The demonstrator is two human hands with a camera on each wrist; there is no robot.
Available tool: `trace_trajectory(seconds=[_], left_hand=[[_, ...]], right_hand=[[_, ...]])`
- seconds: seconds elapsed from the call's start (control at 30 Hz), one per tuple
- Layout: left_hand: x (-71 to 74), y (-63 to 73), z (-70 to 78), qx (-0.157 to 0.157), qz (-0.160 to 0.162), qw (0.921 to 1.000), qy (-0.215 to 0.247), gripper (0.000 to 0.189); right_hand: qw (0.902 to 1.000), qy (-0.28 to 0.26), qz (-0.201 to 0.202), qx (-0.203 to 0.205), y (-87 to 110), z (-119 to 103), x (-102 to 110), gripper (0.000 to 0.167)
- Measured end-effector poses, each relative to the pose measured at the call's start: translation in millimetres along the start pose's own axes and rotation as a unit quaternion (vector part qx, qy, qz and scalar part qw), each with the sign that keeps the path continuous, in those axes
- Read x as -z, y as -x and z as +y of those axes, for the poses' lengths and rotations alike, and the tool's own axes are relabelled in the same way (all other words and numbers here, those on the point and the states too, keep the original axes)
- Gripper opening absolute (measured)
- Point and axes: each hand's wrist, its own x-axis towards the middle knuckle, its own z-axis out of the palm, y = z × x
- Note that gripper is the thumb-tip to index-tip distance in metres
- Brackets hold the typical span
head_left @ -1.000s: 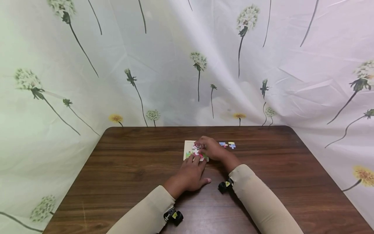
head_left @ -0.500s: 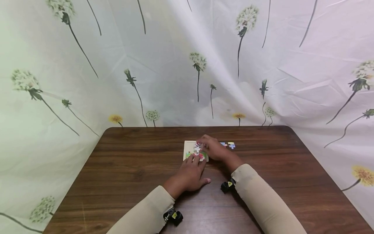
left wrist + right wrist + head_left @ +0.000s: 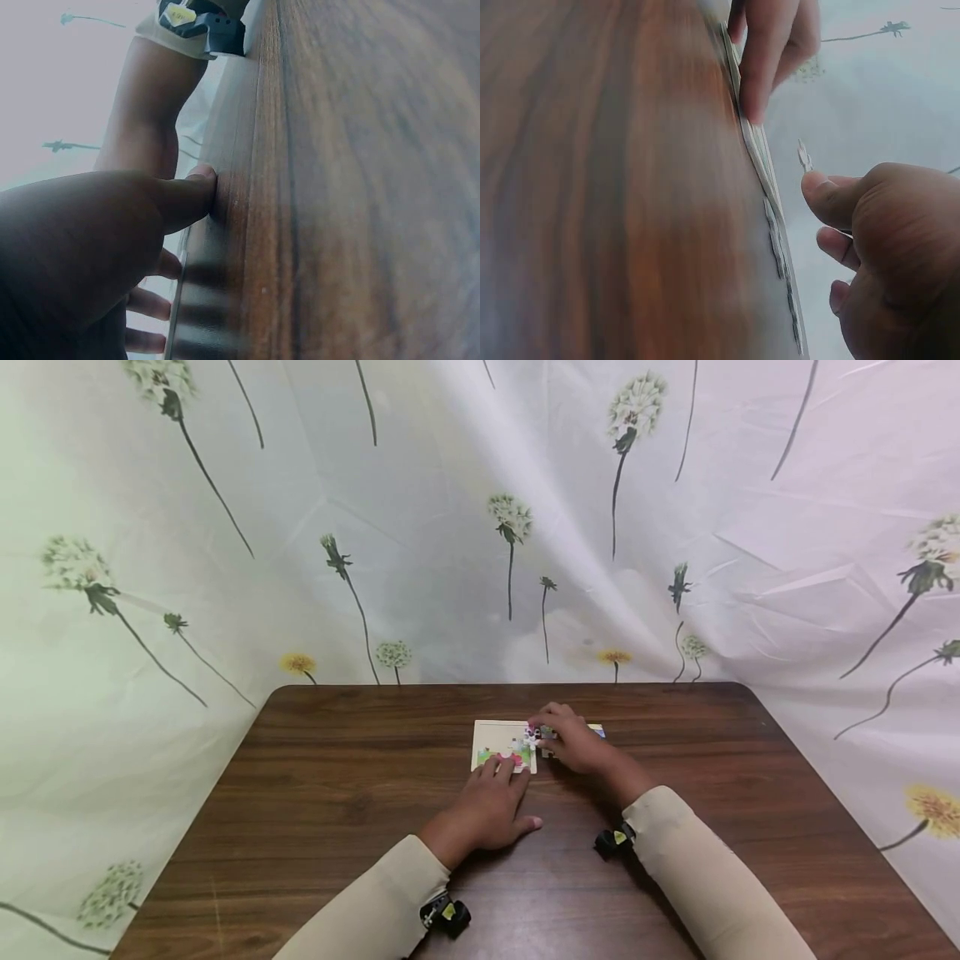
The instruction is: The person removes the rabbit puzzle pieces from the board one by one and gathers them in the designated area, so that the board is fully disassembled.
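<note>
A small puzzle board [image 3: 489, 733] with a pale tray lies near the table's far edge; green and pink pieces fill its lower part. My left hand [image 3: 486, 806] rests with extended fingers on its near edge, thumb spread to the right. Between the thumb and fingers of my right hand [image 3: 573, 745] is a white and purple jigsaw piece [image 3: 532, 735], over the board's right edge. In the right wrist view the pinched jigsaw piece [image 3: 804, 157] stands up above the table, apart from the board [image 3: 753, 142].
Loose jigsaw pieces [image 3: 597, 729] lie right of the board, partly hidden by the right hand; their edges [image 3: 775, 238] show flat on the wooden table [image 3: 360, 777]. A dandelion-printed curtain [image 3: 435, 568] hangs behind the table. Each wrist wears a black camera [image 3: 615, 841].
My right hand has lifted the white and purple jigsaw piece from the middle of the board and carried it right, to the board's edge. The left hand has stayed in place.
</note>
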Motion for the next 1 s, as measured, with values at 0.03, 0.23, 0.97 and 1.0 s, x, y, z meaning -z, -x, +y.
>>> trace_trajectory(seconds=[0.03, 0.23, 0.97, 1.0], left_hand=[[0.3, -0.1, 0.0, 0.000, 0.000, 1.0000, 0.000, 0.079], [1.8, -0.6, 0.5, 0.007, -0.005, 1.0000, -0.002, 0.081], [-2.5, -2.4, 0.1, 0.014, -0.014, 0.9998, 0.004, 0.082], [-2.6, -2.5, -0.1, 0.013, -0.013, 0.9998, 0.004, 0.082]], right_hand=[[1.0000, -0.002, 0.004, 0.001, 1.9, 1, 1, 0.038], [0.9997, 0.007, 0.022, -0.003, 12.5, 11, 8, 0.038], [0.9991, 0.008, 0.037, -0.021, 44.3, 40, 22, 0.036], [0.9991, 0.008, 0.036, -0.021, 45.4, 41, 22, 0.036]])
